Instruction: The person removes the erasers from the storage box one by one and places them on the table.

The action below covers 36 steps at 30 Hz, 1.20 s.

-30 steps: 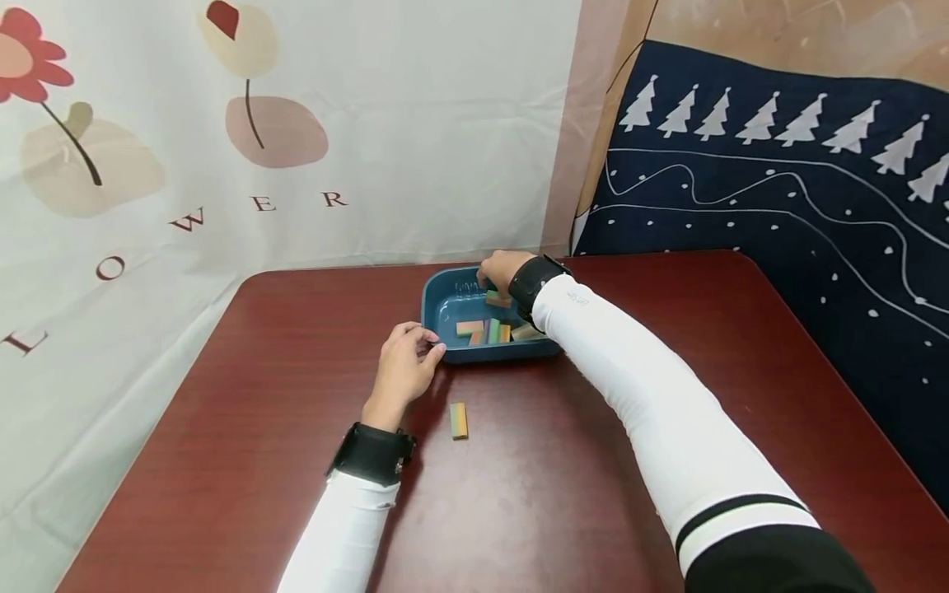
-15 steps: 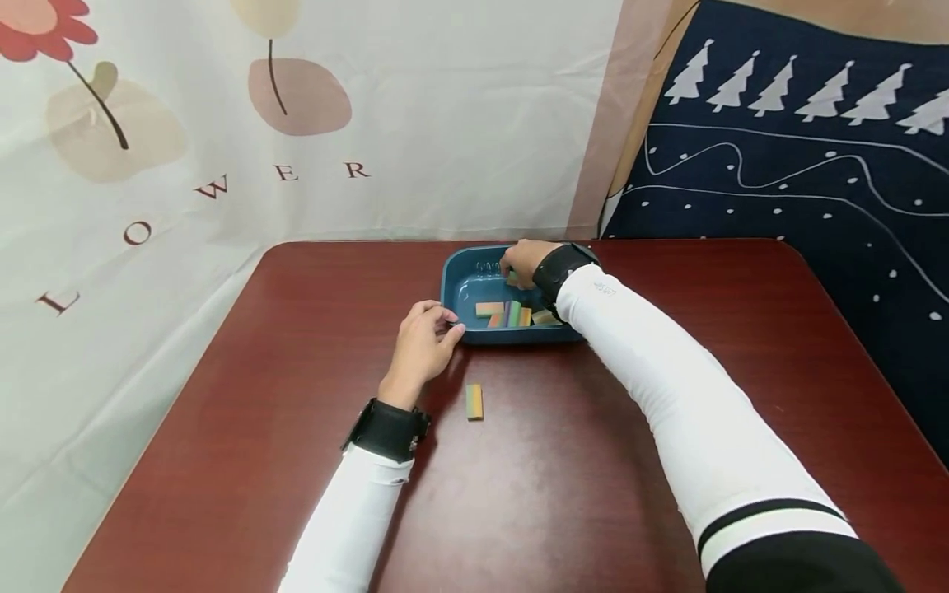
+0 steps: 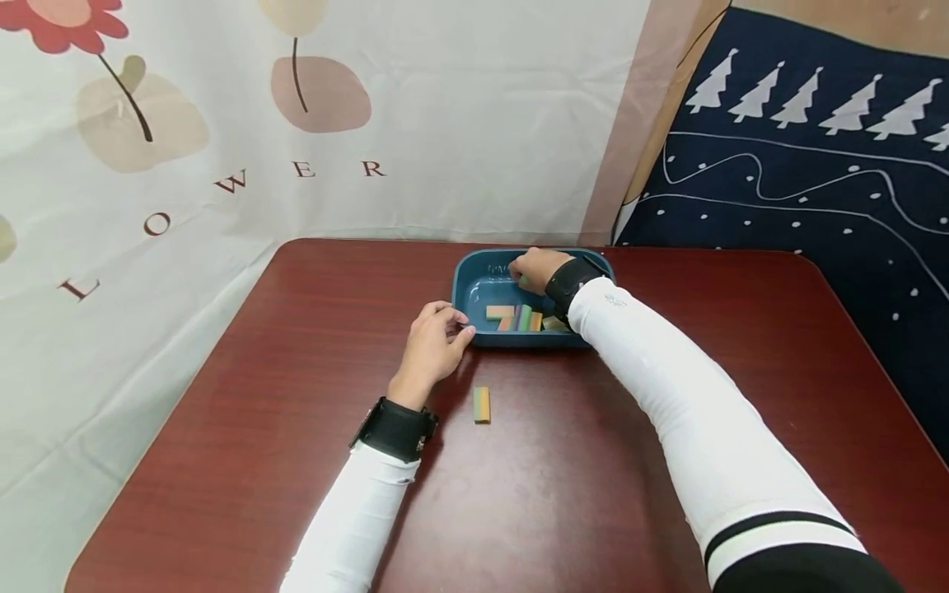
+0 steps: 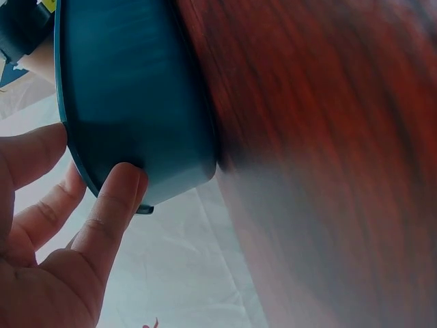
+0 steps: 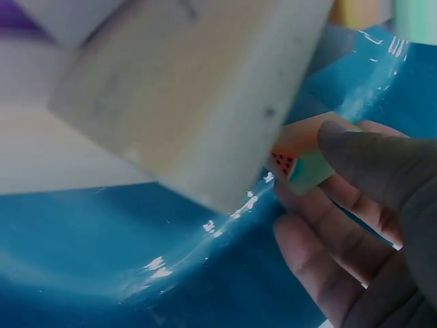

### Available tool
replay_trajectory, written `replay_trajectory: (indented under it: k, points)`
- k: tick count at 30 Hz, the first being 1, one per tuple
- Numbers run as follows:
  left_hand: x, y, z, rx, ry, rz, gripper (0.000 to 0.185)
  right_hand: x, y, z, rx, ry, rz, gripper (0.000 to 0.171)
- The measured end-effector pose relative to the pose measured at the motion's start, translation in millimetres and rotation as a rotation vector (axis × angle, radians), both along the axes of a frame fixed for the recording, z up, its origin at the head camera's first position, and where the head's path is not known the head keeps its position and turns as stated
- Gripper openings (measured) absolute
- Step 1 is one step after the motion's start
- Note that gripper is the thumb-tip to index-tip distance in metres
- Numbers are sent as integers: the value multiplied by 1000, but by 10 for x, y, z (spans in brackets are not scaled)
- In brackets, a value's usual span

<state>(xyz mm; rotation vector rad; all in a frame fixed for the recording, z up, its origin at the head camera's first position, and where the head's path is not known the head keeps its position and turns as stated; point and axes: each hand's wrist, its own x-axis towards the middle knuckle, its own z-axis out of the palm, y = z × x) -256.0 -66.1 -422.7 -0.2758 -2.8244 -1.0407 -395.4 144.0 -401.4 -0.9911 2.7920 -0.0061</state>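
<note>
Starting nearest: a lone striped eraser block [image 3: 482, 404] lies on the red-brown table [image 3: 259, 412], long axis running 12-to-6, loose, at about 5 o'clock from the left hand [image 3: 433, 350] and just beside it. The left hand is the nearer one to it by far.

Left hand rests against the near-left corner of the blue tray [image 3: 465, 284]; in the left wrist view its fingers [image 4: 113, 205] lie relaxed against the tray's outer wall [image 4: 136, 102], touching, not clamped.

Inside the tray, a cluster of coloured blocks [image 3: 519, 317] sits along the near wall.

Farther in, toward 12 o'clock, the right hand [image 3: 537, 268] is down in the tray's far half, pinching a small orange-and-green eraser with seed dots [image 5: 300, 164] between thumb and fingertips. A pale block [image 5: 198, 89] fills the foreground of that view.
</note>
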Motion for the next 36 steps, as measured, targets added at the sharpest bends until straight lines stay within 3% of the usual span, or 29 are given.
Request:
replay_trajectory:
  k: [14,25,36]
  points:
    - [80,-8,0,4,-4,1,17,99,-6,121,-67,-1,11,9]
    - [41,0,24,18,47,-9,16,336,-3,523,-171,-17,-19,18]
    - [73,-21,34,30,11,3,17,744,118,553,-453,-39,-41,14]
